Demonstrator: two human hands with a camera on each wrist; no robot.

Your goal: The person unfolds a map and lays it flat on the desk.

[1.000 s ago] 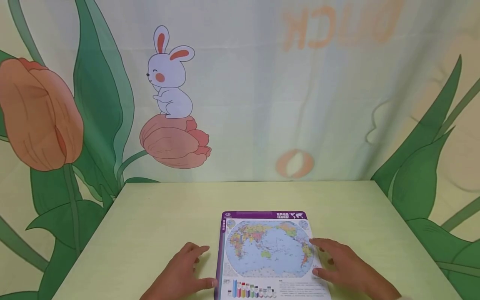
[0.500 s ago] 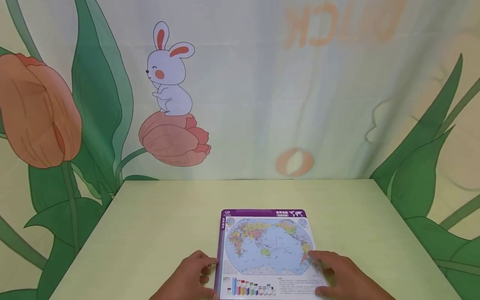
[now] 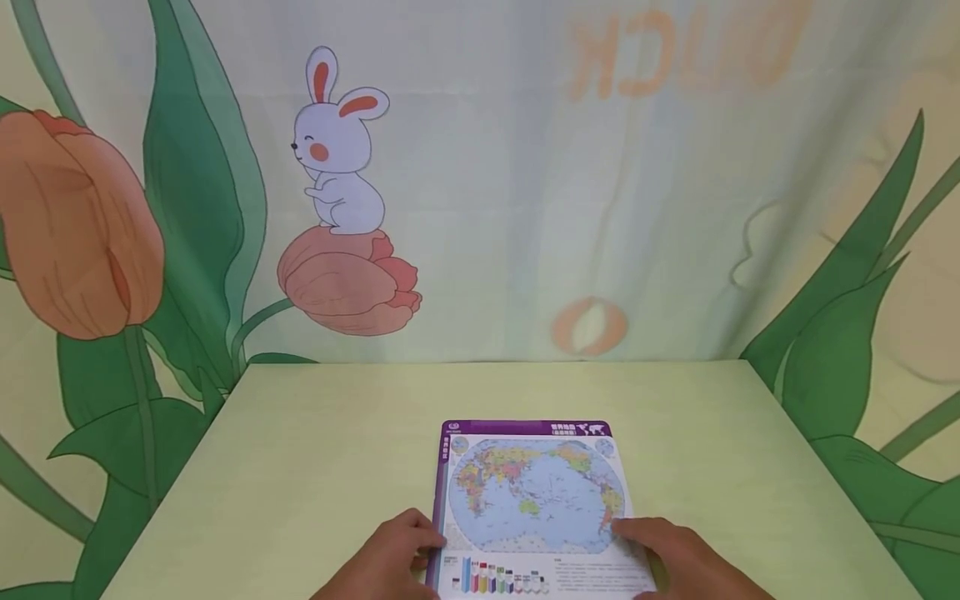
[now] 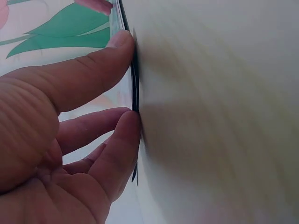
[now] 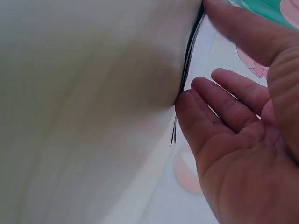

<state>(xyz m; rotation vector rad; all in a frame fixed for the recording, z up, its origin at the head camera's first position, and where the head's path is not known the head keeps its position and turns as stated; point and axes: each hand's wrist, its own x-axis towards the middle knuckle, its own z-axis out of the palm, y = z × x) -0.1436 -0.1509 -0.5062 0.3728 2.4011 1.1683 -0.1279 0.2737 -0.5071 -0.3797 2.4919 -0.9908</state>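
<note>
A flat world map (image 3: pixel 536 496) with a purple border lies on the table, a bar chart and small print below its oval map. My left hand (image 3: pixel 390 554) touches its left edge. In the left wrist view, the thumb and index finger of the left hand (image 4: pixel 70 140) meet the map's thin dark edge (image 4: pixel 135 88) at two spots. At the opposite side, my right hand (image 3: pixel 686 562) touches the right edge. The right wrist view shows the right hand (image 5: pixel 238 140) with its fingers fairly straight against the layered edge (image 5: pixel 189 51). The map's lowest part is cut off in the head view.
The pale yellow-green table (image 3: pixel 315 442) extends around the map on the left, right and far sides. Behind its far edge hangs a curtain (image 3: pixel 487 183) printed with a rabbit, tulips and leaves.
Both hands have drawn nearer to the person along the map's sides. The left fingers, apart from the map at first, now touch its left edge. The map has hardly moved.
</note>
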